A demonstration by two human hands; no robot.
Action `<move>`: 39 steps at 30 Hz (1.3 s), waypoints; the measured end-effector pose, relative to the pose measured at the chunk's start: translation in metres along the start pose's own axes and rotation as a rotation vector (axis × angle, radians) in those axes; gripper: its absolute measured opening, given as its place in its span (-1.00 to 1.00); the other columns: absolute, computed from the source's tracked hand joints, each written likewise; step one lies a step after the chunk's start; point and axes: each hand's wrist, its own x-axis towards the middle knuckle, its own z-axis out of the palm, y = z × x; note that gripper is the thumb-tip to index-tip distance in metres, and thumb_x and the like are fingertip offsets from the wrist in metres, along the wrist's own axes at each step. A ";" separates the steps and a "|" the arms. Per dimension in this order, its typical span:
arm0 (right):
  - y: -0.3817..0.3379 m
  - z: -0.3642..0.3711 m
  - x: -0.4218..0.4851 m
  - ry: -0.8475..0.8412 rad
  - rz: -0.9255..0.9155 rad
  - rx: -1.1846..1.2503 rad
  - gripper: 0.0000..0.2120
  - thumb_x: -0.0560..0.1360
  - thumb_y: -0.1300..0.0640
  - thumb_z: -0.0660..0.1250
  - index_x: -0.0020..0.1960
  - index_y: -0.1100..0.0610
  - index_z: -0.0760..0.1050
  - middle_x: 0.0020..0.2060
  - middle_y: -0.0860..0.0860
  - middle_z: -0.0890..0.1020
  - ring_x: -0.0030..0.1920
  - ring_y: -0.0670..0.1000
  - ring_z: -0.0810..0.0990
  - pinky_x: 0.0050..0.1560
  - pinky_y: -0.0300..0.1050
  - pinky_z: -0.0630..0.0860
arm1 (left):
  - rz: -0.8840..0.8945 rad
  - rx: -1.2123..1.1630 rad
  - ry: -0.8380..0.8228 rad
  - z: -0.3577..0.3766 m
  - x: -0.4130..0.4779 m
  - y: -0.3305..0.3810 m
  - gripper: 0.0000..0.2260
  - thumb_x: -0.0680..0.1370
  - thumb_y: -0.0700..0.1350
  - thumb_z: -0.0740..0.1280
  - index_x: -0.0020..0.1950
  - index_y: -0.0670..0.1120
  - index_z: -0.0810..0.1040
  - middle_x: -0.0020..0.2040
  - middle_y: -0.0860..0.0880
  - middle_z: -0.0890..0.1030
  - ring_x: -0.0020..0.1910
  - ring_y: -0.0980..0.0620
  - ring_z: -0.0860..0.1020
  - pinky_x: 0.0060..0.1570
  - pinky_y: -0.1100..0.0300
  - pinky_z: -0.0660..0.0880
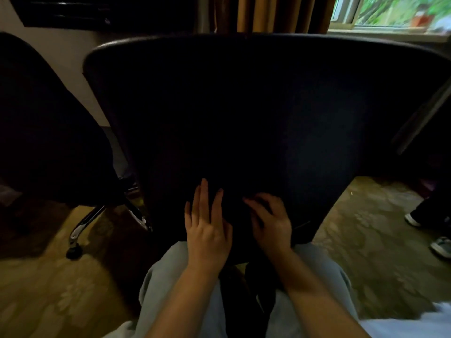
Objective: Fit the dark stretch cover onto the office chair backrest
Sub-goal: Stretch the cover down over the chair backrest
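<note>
The office chair backrest fills the middle of the view, wide at the top and narrow at the bottom, wrapped in the dark stretch cover. My left hand lies flat on the lower part of the cover with straight fingers. Just to its right, my right hand rests on the cover with its fingers curled into the fabric near the bottom edge. In the dim light the cover's lower hem is hard to make out.
A second dark office chair with a chrome wheeled base stands at the left. Another person's shoes are at the right edge on the patterned carpet. Curtains and a window lie behind.
</note>
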 end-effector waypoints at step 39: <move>0.012 -0.023 0.011 0.251 0.273 -0.002 -0.74 0.44 0.20 0.24 0.10 0.17 0.56 0.05 0.16 0.51 0.07 0.05 0.47 0.21 -0.49 0.24 | 0.028 -0.081 -0.056 -0.002 0.004 -0.006 -0.39 0.48 -0.06 0.19 0.52 -0.10 0.13 0.56 -0.12 0.08 0.52 -0.10 0.13 0.44 -0.16 0.15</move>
